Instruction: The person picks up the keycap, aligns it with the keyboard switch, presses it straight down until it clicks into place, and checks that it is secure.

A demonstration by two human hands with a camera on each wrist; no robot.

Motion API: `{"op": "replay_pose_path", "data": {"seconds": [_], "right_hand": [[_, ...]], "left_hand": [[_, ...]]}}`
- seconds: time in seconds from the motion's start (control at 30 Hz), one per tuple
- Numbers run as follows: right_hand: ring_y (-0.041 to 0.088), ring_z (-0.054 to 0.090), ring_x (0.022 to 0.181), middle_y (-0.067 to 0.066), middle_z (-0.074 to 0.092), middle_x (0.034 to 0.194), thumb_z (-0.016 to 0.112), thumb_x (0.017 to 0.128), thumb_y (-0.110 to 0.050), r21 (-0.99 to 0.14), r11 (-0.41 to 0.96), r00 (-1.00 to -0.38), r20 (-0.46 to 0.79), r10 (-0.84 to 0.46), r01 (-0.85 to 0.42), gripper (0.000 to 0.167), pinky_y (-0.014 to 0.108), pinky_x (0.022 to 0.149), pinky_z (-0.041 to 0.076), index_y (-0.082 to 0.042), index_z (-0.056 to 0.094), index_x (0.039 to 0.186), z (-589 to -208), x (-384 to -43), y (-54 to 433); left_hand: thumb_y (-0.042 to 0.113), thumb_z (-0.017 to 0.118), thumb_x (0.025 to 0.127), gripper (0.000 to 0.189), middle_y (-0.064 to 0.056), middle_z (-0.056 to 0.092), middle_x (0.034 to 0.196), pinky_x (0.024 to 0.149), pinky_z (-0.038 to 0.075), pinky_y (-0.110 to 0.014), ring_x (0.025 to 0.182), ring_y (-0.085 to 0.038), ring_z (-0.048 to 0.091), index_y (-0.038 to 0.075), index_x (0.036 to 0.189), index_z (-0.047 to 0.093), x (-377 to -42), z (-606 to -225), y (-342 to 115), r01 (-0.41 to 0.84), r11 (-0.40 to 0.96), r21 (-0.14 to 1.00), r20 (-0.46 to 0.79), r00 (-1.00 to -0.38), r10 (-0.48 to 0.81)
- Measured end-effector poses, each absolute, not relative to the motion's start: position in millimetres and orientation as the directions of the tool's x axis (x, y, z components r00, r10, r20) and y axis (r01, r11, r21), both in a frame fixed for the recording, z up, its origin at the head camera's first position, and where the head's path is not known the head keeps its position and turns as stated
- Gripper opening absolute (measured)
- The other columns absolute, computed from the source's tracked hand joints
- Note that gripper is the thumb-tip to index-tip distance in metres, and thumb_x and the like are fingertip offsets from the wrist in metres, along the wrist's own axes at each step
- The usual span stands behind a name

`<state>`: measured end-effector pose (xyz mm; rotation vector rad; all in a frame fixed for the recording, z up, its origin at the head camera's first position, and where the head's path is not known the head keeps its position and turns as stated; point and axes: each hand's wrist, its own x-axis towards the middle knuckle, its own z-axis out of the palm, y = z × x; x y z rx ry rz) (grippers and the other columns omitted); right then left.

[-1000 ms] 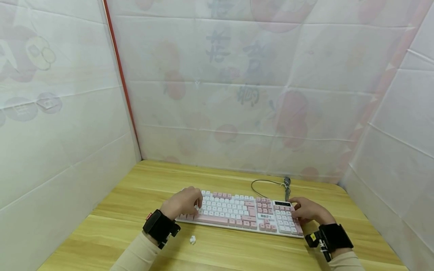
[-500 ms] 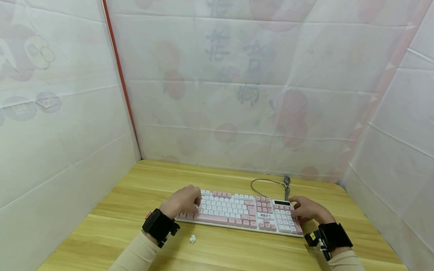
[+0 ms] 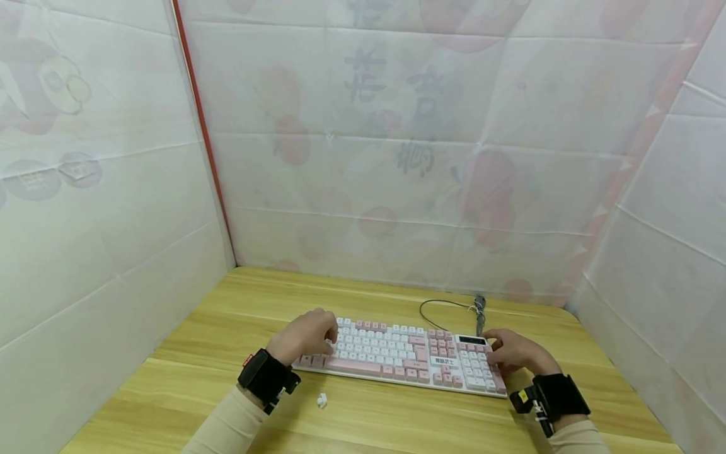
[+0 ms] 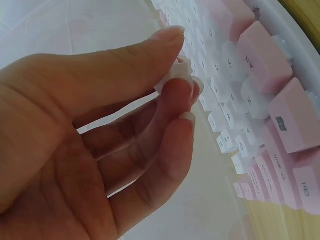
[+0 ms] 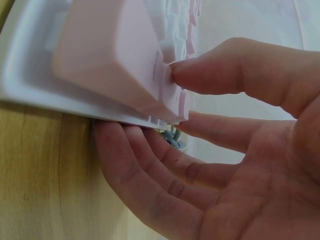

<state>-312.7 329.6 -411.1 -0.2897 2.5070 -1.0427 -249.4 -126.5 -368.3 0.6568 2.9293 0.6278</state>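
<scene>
A pink and white keyboard (image 3: 368, 367) lies across the table. My left hand (image 3: 306, 336) is over its left end, and in the left wrist view the thumb and index finger pinch a small white keycap (image 4: 172, 77) beside the keys. My right hand (image 3: 518, 353) grips the keyboard's right end. In the right wrist view its thumb (image 5: 200, 75) rests on a pink key at the edge, while other fingers (image 5: 120, 155) press against the side and underside. Another small white keycap (image 3: 322, 400) lies loose on the table in front of the keyboard.
The keyboard's grey cable (image 3: 479, 309) is bundled behind its right end, with a loop stretching left. Pale printed sheets (image 3: 363, 157) wall in the wood-grain table (image 3: 272, 290) at the back and both sides.
The left hand has shifted only slightly over the keys, and the white keycap at its fingertips shows less in the head view. The right hand and keyboard stay in place.
</scene>
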Motion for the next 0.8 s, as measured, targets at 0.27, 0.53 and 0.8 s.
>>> {"op": "replay_pose_path", "data": {"seconds": [0.27, 0.53, 0.8], "right_hand": [[0.026, 0.062, 0.085, 0.028, 0.062, 0.115, 0.067, 0.091, -0.001, -0.711, 0.702, -0.895, -0.288, -0.34, -0.038, 0.073, 0.041, 0.071, 0.054, 0.018, 0.03, 0.151, -410.7, -312.7, 329.0], [0.026, 0.06, 0.087, 0.033, 0.059, 0.121, 0.066, 0.093, -0.002, -0.713, 0.701, -0.893, -0.297, -0.339, -0.03, 0.071, 0.041, 0.071, 0.051, 0.017, 0.03, 0.151, -409.6, -312.8, 328.7], [0.025, 0.059, 0.083, 0.029, 0.061, 0.118, 0.067, 0.09, 0.0, -0.713, 0.7, -0.896, -0.295, -0.331, -0.024, 0.073, 0.04, 0.069, 0.05, 0.017, 0.031, 0.151, -412.1, -314.0, 329.4]], "left_hand": [[-0.003, 0.08, 0.084, 0.012, -0.005, 0.071, 0.09, 0.073, 0.049, -0.034, 0.077, -0.015, 0.056, 0.007, 0.091, 0.077, -252.1, -370.0, -128.8, 0.447, 0.797, 0.406, 0.055, -0.883, 0.467], [-0.007, 0.077, 0.086, 0.016, -0.009, 0.072, 0.097, 0.077, 0.053, -0.038, 0.084, -0.018, 0.06, 0.003, 0.098, 0.078, -252.2, -368.9, -129.8, 0.44, 0.794, 0.42, 0.074, -0.888, 0.453], [-0.008, 0.076, 0.087, 0.019, -0.01, 0.074, 0.102, 0.08, 0.055, -0.041, 0.088, -0.02, 0.064, 0.002, 0.102, 0.078, -252.8, -370.1, -130.2, 0.431, 0.795, 0.428, 0.077, -0.893, 0.443]]}}
